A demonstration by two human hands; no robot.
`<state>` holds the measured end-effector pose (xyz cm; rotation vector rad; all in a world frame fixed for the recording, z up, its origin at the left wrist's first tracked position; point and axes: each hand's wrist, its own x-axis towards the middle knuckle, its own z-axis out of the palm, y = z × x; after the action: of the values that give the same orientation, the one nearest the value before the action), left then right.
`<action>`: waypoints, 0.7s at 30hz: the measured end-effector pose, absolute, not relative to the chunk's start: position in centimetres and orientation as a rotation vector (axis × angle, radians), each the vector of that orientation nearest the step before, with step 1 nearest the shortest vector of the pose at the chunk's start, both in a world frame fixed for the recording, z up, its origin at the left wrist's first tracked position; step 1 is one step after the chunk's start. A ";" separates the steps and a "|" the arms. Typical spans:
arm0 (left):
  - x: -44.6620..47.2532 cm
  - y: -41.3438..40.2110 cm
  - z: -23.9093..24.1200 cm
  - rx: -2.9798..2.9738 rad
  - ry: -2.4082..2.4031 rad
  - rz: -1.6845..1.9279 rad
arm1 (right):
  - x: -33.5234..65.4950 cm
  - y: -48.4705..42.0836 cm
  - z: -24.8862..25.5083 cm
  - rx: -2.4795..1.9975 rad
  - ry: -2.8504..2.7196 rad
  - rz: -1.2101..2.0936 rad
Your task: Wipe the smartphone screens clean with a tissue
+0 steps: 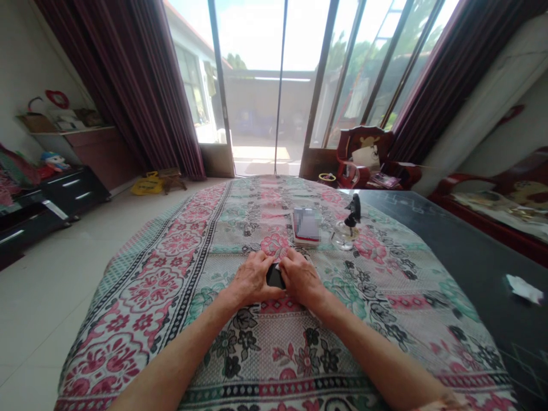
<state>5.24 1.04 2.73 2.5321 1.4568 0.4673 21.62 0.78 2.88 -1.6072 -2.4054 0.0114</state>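
While two bare forearms stretch in from the near edge, both hands meet over a table spread with a patterned cloth (169, 285) in pink, green, grey and black. Between them, near the middle of the cloth, lies a flat dark object (274, 278), partly covered by the fingers. The left hand (253, 278) curves round its left side in a half-open grip, thumb along the near edge and fingers at the far one. The right hand (301, 275) is bunched nearly closed over the other side, its fingertips pinching a small white piece (278, 266) against the dark face; most of that piece is hidden. Off to the right, a crumpled white paper (524, 289) rests on a dark surface (471, 245). Just beyond the hands sits a small stack (305, 226), its top blurred out, and to its right stands a clear spray bottle with a black head (352, 218). Farther off, black drawers (75, 185) and a yellow bag (148, 184) stand on the left, a reddish wooden chair (345, 145) on the right. Dark purple curtains (124, 74) flank tall glass doors (220, 74), with a bright yard outside.
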 end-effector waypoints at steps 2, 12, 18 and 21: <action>5.2 1.0 2.8 2.528 1.455 0.458 | 21.1 0.8 2.8 -1.561 -2.430 0.044; 5.2 1.1 2.8 2.533 1.441 0.461 | 24.6 1.5 3.3 -1.788 -2.267 -0.057; 5.2 1.2 2.5 2.535 1.446 0.449 | 22.0 0.7 2.9 -1.612 -2.398 0.007; 5.2 1.2 2.5 2.542 1.448 0.443 | 21.5 0.6 2.8 -1.560 -2.409 0.050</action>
<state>5.16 1.24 2.46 2.5416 1.4481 0.4426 21.51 0.64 2.85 -1.5600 -2.4092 0.0498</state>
